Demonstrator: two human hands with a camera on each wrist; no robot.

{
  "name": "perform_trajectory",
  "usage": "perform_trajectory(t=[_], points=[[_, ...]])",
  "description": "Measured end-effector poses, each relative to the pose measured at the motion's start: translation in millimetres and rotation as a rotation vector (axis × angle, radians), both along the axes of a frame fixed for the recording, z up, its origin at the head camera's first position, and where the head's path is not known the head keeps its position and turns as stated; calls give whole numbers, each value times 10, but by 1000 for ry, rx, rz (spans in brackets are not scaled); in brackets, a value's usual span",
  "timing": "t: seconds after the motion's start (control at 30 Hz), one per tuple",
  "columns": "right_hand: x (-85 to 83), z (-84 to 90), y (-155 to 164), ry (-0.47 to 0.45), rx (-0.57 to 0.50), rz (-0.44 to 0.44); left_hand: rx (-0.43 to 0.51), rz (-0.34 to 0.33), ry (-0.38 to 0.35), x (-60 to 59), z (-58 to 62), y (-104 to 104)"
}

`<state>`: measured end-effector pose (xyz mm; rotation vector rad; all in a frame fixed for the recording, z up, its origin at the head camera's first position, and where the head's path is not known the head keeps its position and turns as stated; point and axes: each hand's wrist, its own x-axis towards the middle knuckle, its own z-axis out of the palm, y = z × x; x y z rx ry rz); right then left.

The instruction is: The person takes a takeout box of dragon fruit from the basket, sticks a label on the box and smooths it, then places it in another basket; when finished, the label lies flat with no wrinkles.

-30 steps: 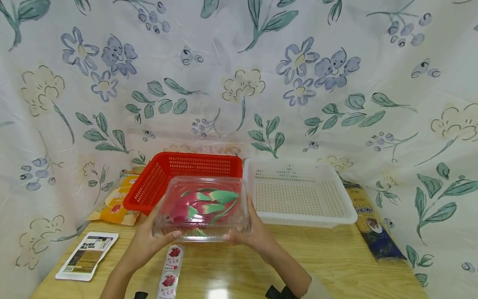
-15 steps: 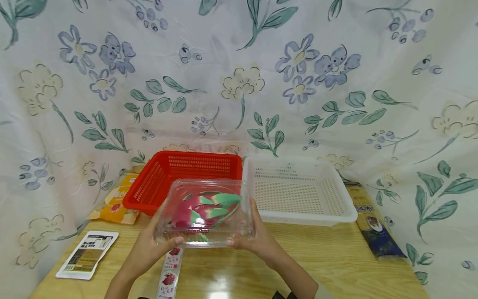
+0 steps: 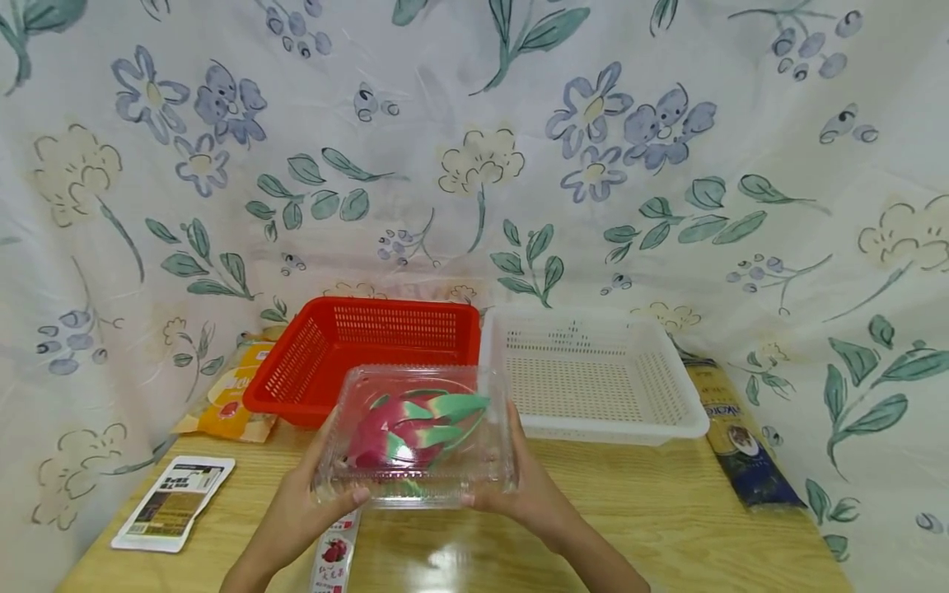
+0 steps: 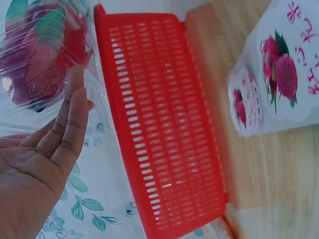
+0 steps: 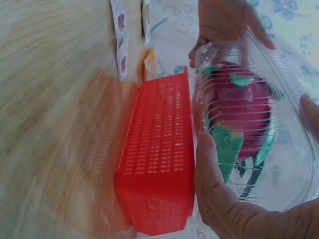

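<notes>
Both hands hold a clear plastic clamshell box [image 3: 485,441], lid down, raised in front of the baskets in the head view. Inside lies a pink dragon fruit [image 3: 400,430] with green scales, its green tips toward the right. My left hand [image 3: 307,502] grips the box's left side, thumb on the front edge. On the opposite side, my right hand [image 3: 526,498] grips it the same way, thumb at the front corner. The right wrist view shows the right hand's fingers [image 5: 212,174] along the ribbed wall.
Behind the box stand a red basket [image 3: 296,375] and a white basket [image 3: 593,432]. A strip of dragon fruit stickers [image 3: 331,564] lies below the left hand. At the left are a white pouch [image 3: 173,504] and an orange bag [image 3: 236,403]; a blue-and-gold packet [image 3: 745,445] lies far right.
The box has come slightly down and to the right in the head view, both hands moving with it. The grip looks the same throughout.
</notes>
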<state>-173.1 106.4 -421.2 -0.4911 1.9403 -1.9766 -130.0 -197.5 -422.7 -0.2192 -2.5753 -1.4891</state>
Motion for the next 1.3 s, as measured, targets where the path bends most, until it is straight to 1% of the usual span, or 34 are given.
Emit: perform_trajectory(t=[0.1,0.17,0.3,0.53,0.6,0.73,0.97,1.03,1.17,1.3], points=[[31,-9,25,-2,-27,9,-9,26,-27,38,12,42],[46,-14,37,-14,-52,18,-7,34,-38,65,14,66],[90,-22,69,-30,-69,20,-11,50,-52,113,10,111],[184,-53,104,-12,-4,-25,50,68,-114,181,3,158],[212,-62,109,-7,2,-27,53,76,-128,191,-6,163],[261,-88,115,-10,-4,-27,38,79,-123,202,-47,169],[317,-130,116,-21,-9,-19,-28,80,-136,237,-107,161],[326,-142,116,-25,-12,-17,-25,70,-126,250,-128,158],[335,-177,122,-37,-33,-1,-8,57,-128,264,-152,159],[327,-207,127,-49,-62,25,-10,49,-109,286,-167,169]])
